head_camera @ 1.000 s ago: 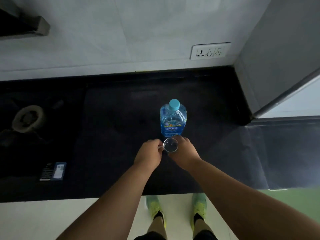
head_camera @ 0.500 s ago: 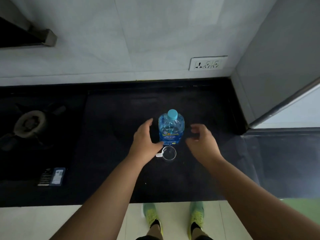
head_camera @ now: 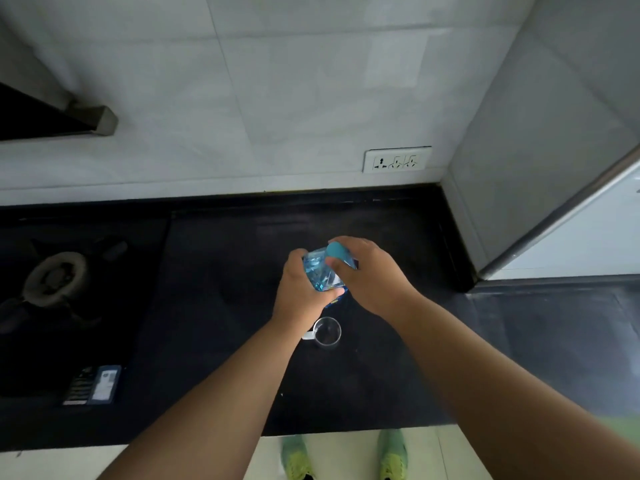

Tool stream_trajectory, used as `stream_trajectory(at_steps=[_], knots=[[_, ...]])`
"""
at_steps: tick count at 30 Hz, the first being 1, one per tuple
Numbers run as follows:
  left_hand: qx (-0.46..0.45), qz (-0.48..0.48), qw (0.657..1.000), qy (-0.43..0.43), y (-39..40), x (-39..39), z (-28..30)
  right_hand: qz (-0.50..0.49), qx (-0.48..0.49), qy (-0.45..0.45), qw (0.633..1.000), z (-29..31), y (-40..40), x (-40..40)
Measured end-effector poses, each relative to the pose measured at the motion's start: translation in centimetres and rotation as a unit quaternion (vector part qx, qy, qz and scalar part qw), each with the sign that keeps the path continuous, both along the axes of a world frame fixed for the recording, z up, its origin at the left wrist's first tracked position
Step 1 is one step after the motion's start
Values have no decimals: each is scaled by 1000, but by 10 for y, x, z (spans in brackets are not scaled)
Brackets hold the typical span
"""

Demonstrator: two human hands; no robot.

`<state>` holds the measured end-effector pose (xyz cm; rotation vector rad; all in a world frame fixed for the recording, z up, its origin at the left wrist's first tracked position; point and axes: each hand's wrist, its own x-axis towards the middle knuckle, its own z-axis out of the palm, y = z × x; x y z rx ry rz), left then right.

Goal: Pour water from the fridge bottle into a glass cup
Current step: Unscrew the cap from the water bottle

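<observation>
A clear blue plastic water bottle with a teal cap stands on the black counter. My left hand is wrapped around the bottle's body from the left. My right hand sits over the top, its fingers closed on the cap. A small clear glass cup with a handle on its left stands empty on the counter just in front of the bottle, below my hands.
A gas stove burner lies at the left, with a small dark packet near the counter's front edge. A wall socket is behind. A fridge side rises at the right. Green shoes show on the floor.
Both hands left the glass cup, spread around the bottle, then closed on it: the left on the body, the right on the cap. The cup stayed on the counter.
</observation>
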<state>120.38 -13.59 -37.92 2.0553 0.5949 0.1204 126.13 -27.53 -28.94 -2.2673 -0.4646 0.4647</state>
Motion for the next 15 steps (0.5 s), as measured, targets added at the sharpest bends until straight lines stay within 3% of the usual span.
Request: stream_trajectory(at_steps=[3, 6, 12, 15], knots=[[18, 23, 995, -91, -6, -6, 27, -15, 14, -36, 999, 31, -7, 1], [61, 14, 984, -166, -9, -13, 70, -40, -39, -124, 991, 75, -8, 1], [184, -30, 973, -136, -16, -27, 163, -106, -178, -249, 946, 144, -10, -7], [147, -49, 979, -129, -16, -42, 192, -97, -178, -246, 948, 170, -19, -10]])
